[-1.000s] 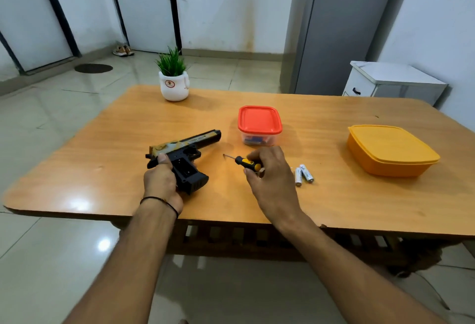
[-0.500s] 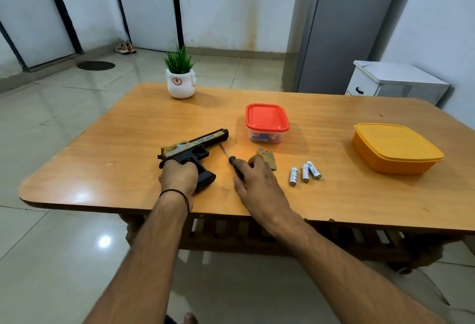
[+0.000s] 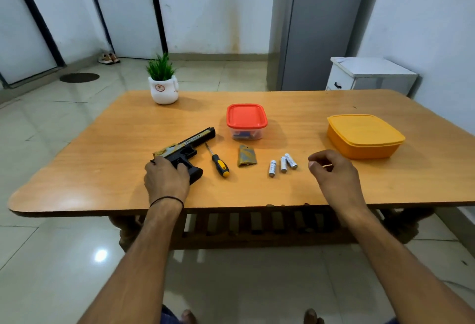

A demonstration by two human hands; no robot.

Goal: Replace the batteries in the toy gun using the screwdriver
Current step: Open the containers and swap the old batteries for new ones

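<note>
Two hands are low over the table: your left hand [image 3: 167,179] has its fingers wrapped round the toy gun [image 3: 195,141] at its grip. Your right hand [image 3: 334,172] hovers with its fingers loosely curled, and you cannot tell whether they hold anything. Between your two sets of fingers lie the screwdriver [image 3: 218,163], the battery cover [image 3: 246,156] and three batteries [image 3: 282,164].

- My toy gun [image 3: 191,143] is showing a black frame under a slide mottled in gold and olive.
- The screwdriver [image 3: 220,166] is wearing a yellow-and-black handle on a silver shaft.
- The loose cover [image 3: 246,159] is carrying the same gold-olive mottling.
- The batteries [image 3: 283,164] are looking white and silver.
- The small box [image 3: 246,116] is showing a red lid over a clear body.
- The big container [image 3: 362,136] by the desk's right edge is glowing orange-yellow.
- The pot [image 3: 163,91] is showing white under green leaves.
- The desk [image 3: 102,169] is showing orange-brown wood grain.
- A black band [image 3: 167,199] is circling my left wrist.
</note>
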